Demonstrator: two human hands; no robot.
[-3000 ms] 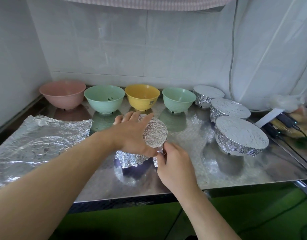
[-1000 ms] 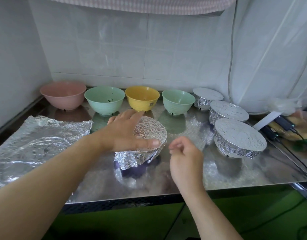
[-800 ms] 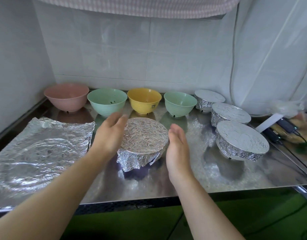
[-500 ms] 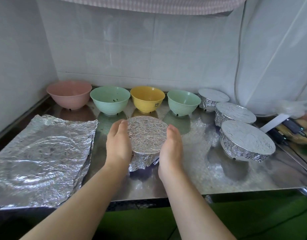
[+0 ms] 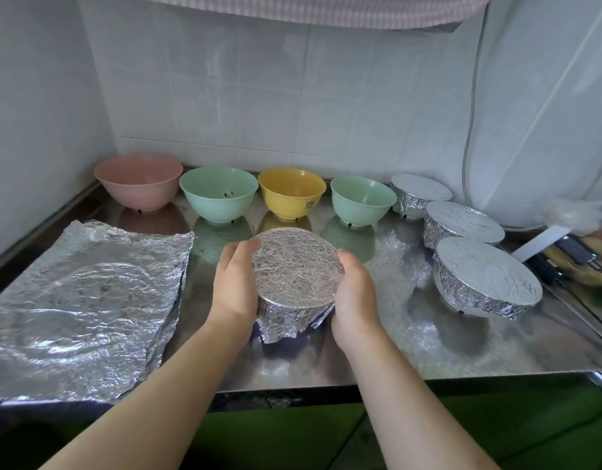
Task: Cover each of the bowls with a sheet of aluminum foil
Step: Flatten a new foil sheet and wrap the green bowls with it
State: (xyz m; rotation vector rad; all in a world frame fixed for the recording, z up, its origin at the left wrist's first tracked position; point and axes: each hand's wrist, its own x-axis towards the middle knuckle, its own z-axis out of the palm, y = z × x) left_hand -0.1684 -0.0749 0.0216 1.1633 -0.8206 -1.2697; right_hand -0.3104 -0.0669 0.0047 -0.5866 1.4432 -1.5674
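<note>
Both hands, left hand (image 5: pixel 236 286) and right hand (image 5: pixel 353 293), cup the foil-covered bowl (image 5: pixel 296 266) by its sides; its foil top is flat, finely crinkled, skirt ragged below.

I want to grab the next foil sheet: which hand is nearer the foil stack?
Left. The left hand holds the foil-covered bowl on the side facing the foil stack; the right hand holds the bowl's far side.

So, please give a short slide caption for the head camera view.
Both hands, left and right, cup a foil-covered bowl; four bowls behind stay uncovered, three at right covered.
</note>
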